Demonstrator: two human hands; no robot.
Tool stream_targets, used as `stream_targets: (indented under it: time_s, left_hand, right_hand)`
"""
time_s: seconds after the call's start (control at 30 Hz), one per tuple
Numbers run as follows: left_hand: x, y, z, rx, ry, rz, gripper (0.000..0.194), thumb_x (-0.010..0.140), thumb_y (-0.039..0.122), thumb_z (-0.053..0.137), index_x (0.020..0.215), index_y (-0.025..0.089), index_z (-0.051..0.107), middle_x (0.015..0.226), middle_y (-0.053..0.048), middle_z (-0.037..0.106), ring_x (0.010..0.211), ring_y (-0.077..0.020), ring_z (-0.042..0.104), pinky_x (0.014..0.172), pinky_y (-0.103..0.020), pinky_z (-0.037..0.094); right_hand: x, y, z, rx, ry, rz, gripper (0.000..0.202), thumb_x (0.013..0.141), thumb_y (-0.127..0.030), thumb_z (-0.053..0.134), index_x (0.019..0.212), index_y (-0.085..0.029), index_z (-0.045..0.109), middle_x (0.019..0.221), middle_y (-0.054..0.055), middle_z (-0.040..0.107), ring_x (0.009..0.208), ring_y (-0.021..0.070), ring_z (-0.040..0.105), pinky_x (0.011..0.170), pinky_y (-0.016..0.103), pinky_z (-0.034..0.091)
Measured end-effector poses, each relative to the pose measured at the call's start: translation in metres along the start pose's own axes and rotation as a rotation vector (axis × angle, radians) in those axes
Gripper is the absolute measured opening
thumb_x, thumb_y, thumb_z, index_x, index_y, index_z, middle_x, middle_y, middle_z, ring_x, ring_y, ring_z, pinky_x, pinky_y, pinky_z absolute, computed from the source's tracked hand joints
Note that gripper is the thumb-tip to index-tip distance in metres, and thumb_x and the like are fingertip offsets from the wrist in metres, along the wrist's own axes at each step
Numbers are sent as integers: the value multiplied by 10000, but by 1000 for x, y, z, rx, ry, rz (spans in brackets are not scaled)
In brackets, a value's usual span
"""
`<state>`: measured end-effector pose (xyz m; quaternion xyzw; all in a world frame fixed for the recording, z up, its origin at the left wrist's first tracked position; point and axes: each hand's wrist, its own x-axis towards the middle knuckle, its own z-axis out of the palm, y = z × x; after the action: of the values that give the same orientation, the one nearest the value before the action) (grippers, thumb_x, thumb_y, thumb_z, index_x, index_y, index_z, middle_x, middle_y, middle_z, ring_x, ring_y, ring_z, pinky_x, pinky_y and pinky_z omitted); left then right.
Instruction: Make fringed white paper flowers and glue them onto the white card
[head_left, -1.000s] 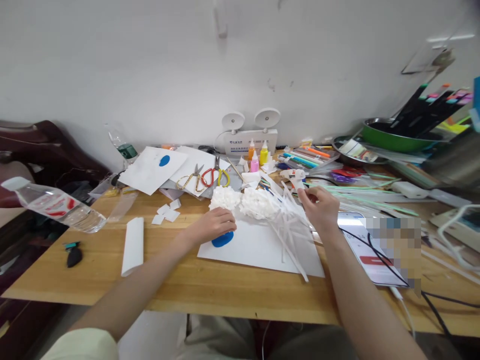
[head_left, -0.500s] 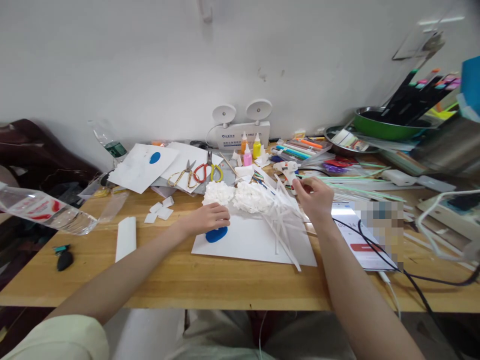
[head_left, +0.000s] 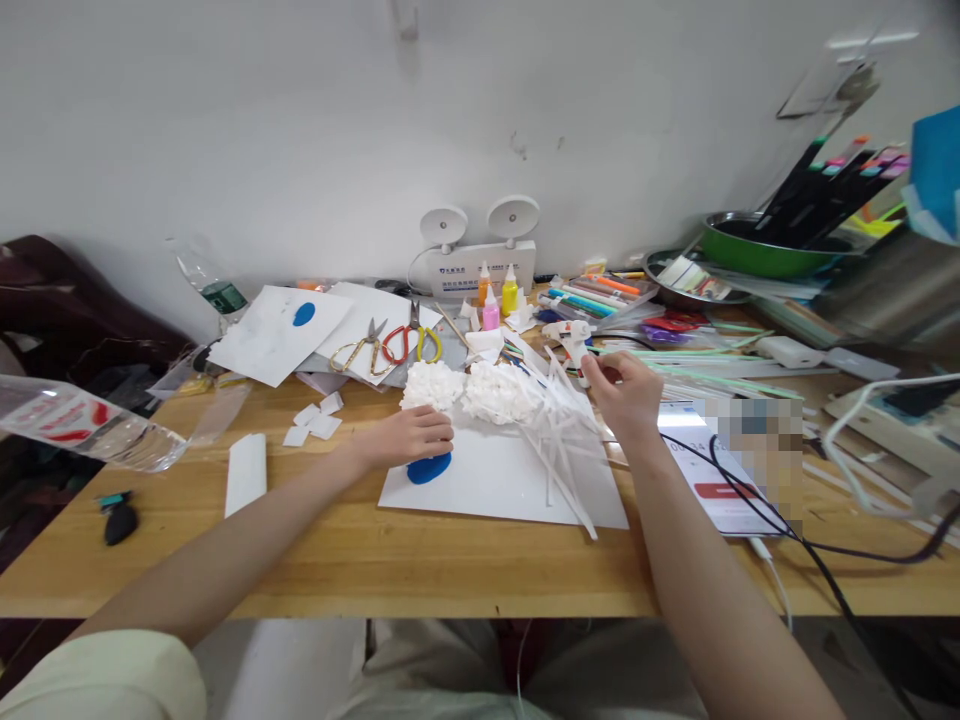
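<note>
My left hand (head_left: 412, 437) lies palm down at the left of a white paper sheet (head_left: 510, 470), fingers resting over the top of a blue oval (head_left: 429, 468) and against a crumpled white clump (head_left: 433, 385). A second white clump (head_left: 497, 392) sits beside it, with loose thin white strips (head_left: 559, 440) trailing over the sheet's right part. My right hand (head_left: 630, 395) is closed, thumb and fingers at the handle of a white glue gun (head_left: 574, 340). Its fingertips are partly hidden.
Behind are two pairs of scissors (head_left: 367, 350), paint bottles (head_left: 490, 312) and a sheet with a blue oval (head_left: 281, 335). A phone (head_left: 712, 480) with cables lies right. Left are white paper squares (head_left: 319, 420), a folded white paper (head_left: 246, 475) and a water bottle (head_left: 82, 420).
The whole view has shifted slightly, so things appear a little further left. Both hands keep nearly the same place relative to the sheet and the glue gun.
</note>
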<state>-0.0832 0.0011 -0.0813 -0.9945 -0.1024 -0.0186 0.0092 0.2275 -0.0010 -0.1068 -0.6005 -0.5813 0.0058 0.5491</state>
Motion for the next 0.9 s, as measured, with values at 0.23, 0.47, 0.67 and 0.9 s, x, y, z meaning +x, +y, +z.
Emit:
stream_targets:
  time_s: [0.23, 0.47, 0.67, 0.9]
  left_hand:
    - [0, -3, 1, 142, -25, 67, 254, 875, 115, 332, 915, 180, 574, 945, -82, 612, 951, -157, 515, 832, -322, 396]
    - [5, -1, -5, 136, -53, 77, 253, 878, 119, 335, 862, 176, 581, 903, -75, 616, 926, -157, 509, 807, -309, 380]
    - [8, -1, -9, 49, -105, 1, 251, 871, 129, 359, 843, 194, 600, 902, -76, 617, 924, -162, 509, 812, -314, 358]
    - [2, 4, -6, -223, 78, -347, 214, 844, 236, 421, 867, 178, 625, 866, -78, 627, 838, -164, 535, 762, -288, 389]
  right_hand:
    - [0, 2, 1, 27, 21, -19, 218, 744, -322, 571, 586, -170, 573, 571, 8, 553, 518, 129, 487, 532, 259, 397]
    - [0, 1, 1, 27, 20, -19, 215, 741, -319, 575, 583, -174, 572, 566, 6, 550, 514, 129, 487, 525, 259, 397]
    - [0, 2, 1, 29, 19, -20, 211, 740, -317, 576, 590, -169, 577, 566, 7, 554, 513, 128, 488, 527, 259, 396]
    - [0, 0, 0, 36, 28, -16, 222, 738, -328, 574, 579, -172, 572, 554, 2, 544, 502, 126, 480, 520, 260, 390]
